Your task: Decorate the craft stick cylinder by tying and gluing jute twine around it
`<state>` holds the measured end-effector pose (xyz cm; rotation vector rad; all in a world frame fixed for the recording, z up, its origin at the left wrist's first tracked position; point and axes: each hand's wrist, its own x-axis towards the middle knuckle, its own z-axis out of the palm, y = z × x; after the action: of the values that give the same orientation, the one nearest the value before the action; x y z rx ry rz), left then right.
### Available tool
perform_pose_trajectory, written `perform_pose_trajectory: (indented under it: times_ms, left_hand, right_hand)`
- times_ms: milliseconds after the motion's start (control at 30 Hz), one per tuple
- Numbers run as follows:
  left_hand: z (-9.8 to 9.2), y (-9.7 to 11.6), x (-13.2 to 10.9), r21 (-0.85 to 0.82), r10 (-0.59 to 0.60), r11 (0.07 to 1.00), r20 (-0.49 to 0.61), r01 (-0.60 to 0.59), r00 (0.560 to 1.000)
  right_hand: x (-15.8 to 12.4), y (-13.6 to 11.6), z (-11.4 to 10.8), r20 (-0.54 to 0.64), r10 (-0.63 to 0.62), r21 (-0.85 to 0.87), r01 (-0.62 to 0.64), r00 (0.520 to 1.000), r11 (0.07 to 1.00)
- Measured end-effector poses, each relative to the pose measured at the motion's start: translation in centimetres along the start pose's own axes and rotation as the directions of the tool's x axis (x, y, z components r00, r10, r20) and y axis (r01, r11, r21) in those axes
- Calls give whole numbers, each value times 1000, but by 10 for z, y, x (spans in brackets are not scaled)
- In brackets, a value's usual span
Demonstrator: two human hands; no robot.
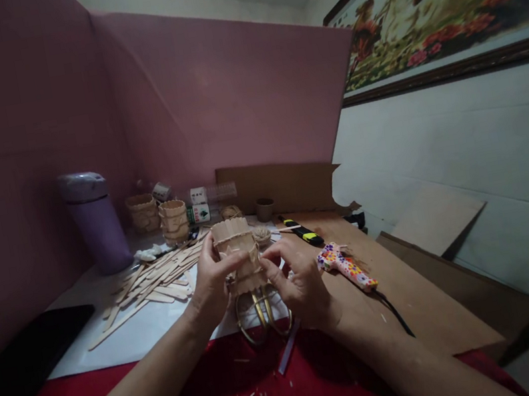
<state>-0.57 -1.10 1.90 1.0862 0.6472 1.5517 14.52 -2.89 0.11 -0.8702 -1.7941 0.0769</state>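
A small cup made of wooden craft sticks (242, 281), with twine bands around it, is held up at the middle of the table. My left hand (211, 280) grips it from the left, thumb across its front. At the cup's right side, my right hand (301, 280) has thumb and forefinger pinched together against the edge; what lies between them is too small to make out. Scissors with gold-coloured handles (260, 317) lie just below the cup. Behind it sits a ball of twine (261, 235).
Loose craft sticks (156, 277) are heaped on white paper at left, near a purple tumbler (97, 226) and two finished-looking cups (175, 223). On the right lie a yellow-black utility knife (301, 230) and a flower-patterned glue gun (347, 267) with its cord. A glue stick (289, 348) rests on red cloth.
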Motion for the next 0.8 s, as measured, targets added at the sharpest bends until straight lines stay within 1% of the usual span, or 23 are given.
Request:
perform_pose_trajectory:
  times_ms: [100,167,233,300,400,433,567,700,733,800]
  left_hand:
    - [-3,-6,3,34,64,997,-11,-63,998]
    - [-6,-9,5,63,107,992,-26,-105,994]
    - [-8,-11,7,112,154,983,-50,-148,987]
    - [-9,-12,7,182,205,965,-70,-190,976]
    - [-9,-12,7,261,274,932,-58,-250,960]
    - [-9,-12,6,277,292,923,-46,-268,955]
    - [-8,-11,4,326,346,890,-24,-320,938]
    - [-9,-12,6,305,355,892,-12,-335,935]
    - [-9,-12,6,294,349,897,-11,-331,937]
    - [-9,-12,6,268,322,914,-21,-305,946]
  right_hand:
    - [1,-9,5,-3,108,39,-108,994,993]
    - [2,-15,8,7,216,89,-216,976,972]
    - [4,-19,12,33,345,174,-345,938,922]
    - [7,-20,13,68,460,271,-460,885,845]
    - [10,-18,14,144,569,389,-575,810,720]
    - [11,-18,14,172,584,421,-595,794,685]
    - [13,-18,13,235,613,531,-628,754,569]
    - [15,-21,13,333,632,589,-678,700,440]
    - [15,-22,13,346,629,597,-681,696,424]
    - [15,-24,12,343,615,605,-668,710,433]
